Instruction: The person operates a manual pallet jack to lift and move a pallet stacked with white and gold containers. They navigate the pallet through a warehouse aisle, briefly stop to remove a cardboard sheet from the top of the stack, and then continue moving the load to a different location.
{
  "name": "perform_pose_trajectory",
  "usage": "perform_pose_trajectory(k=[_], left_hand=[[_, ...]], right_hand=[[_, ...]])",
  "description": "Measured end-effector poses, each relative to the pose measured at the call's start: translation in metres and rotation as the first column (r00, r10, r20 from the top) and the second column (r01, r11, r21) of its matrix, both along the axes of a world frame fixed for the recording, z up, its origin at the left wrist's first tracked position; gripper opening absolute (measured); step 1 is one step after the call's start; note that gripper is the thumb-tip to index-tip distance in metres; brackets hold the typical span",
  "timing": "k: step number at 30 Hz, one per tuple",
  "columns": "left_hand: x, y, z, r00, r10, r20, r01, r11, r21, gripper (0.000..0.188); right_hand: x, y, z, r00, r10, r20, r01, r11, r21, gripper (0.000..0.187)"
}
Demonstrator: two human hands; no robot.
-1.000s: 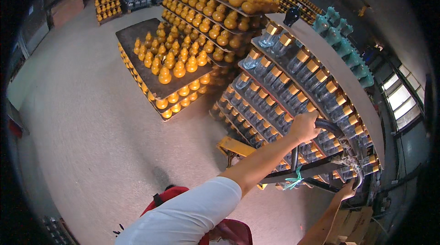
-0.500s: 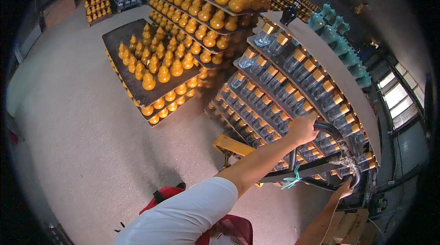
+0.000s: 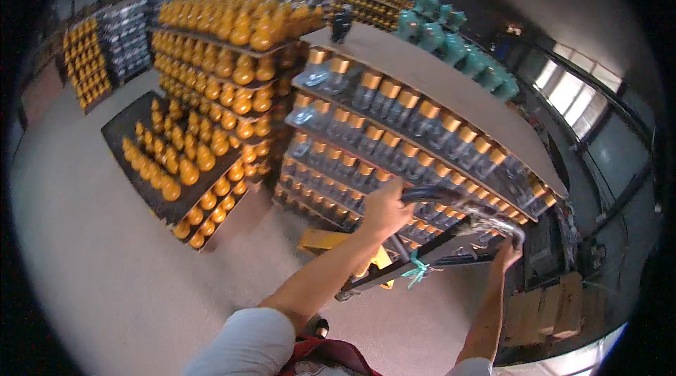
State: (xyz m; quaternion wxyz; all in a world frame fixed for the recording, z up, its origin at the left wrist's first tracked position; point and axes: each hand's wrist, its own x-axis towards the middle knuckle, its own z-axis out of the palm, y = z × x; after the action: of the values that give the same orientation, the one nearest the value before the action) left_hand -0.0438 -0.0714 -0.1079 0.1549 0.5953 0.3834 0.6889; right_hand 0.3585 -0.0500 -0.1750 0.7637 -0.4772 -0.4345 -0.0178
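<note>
My left hand (image 3: 388, 208) is wrapped round the left end of a black loop handle (image 3: 435, 195), its arm stretched forward. On the right end of the same handle, my right hand (image 3: 508, 255) is closed too, its fingers partly hidden. The handle belongs to a yellow pallet jack (image 3: 327, 240), and a knotted green strip (image 3: 417, 270) is tied on its black shaft. Just beyond the handle stands a tall stack of clear glass bottles (image 3: 371, 136) with gold caps, layered between boards. The jack's forks are hidden under that stack.
Left of the bottles stand tiered orange gourd-shaped bottles (image 3: 243, 73) and a lower, half-filled stack of them (image 3: 169, 186). Teal vases (image 3: 451, 45) and a dark bottle (image 3: 341, 24) show above. Flattened cardboard (image 3: 556, 305) lies at right, near a dark wall with windows (image 3: 577, 87).
My view has turned up and to the right, so the stacks sit farther left in the picture. Both hands keep hold of the handle, which now appears more central.
</note>
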Motion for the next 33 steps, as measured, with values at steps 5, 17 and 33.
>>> perform_pose_trajectory(k=[5,17,33], left_hand=[[-0.007,-0.003,-0.002,0.989,0.121,-0.090,-0.121,0.993,0.007,0.032],[0.017,0.035,0.005,0.958,0.278,-0.075,-0.265,0.953,0.143,0.020],[0.019,0.040,-0.003,0.915,0.367,-0.165,-0.355,0.930,0.095,0.015]], right_hand=[[-0.026,0.003,0.003,1.000,0.013,0.016,-0.015,0.990,0.143,0.007],[-0.029,0.027,0.015,0.939,0.297,-0.173,-0.305,0.952,-0.016,0.014],[-0.021,0.020,0.014,0.832,0.517,-0.203,-0.552,0.809,-0.201,0.014]])
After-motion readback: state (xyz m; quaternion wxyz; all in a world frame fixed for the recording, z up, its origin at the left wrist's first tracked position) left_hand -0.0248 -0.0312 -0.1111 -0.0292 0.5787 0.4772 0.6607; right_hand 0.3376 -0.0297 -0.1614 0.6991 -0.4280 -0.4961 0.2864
